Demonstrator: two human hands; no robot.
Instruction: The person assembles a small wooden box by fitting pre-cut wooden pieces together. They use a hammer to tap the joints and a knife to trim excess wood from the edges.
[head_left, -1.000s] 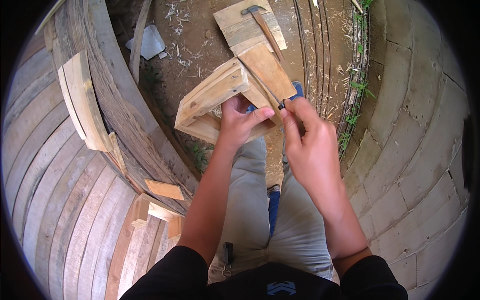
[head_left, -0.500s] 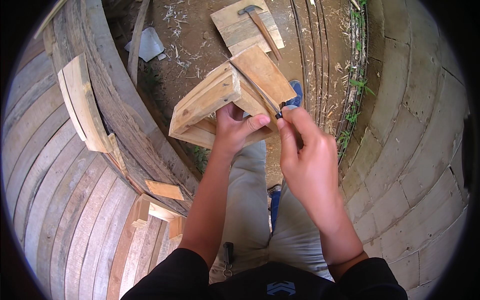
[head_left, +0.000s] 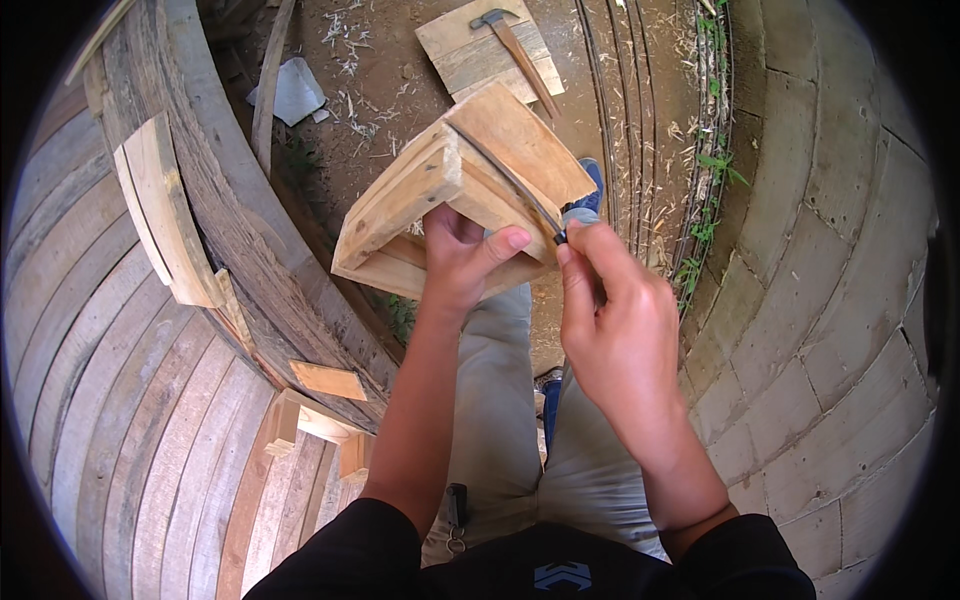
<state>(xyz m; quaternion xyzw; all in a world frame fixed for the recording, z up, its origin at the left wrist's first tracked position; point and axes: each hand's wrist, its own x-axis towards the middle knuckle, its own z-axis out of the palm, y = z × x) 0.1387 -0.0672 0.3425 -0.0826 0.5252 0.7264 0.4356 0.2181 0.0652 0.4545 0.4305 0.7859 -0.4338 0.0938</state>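
Observation:
My left hand point(head_left: 462, 257) grips an open-sided wooden frame point(head_left: 398, 195) from inside, its thumb lying along the near board. A broad flat board point(head_left: 520, 140) forms the frame's upper right side. My right hand point(head_left: 617, 310) is closed at the frame's right corner, thumb and forefinger pinching the black end of a thin, dark, slightly curved strip-like tool point(head_left: 505, 175). The strip runs along the seam beside the flat board, up toward the frame's top corner. Whether it is a file or a blade is unclear. Part of its held end is hidden by my fingers.
A claw hammer point(head_left: 518, 62) lies on a plank panel point(head_left: 470, 50) on the ground ahead, amid wood shavings. Stacked timber point(head_left: 200, 150) and wood offcuts point(head_left: 165, 215) are at left. Long thin rods point(head_left: 630, 110) lie at right, beside a block wall point(head_left: 830, 220).
The frame has tilted and shifted slightly left, showing more of its flat board. The strip now looks more curved against it. Both hands keep their holds.

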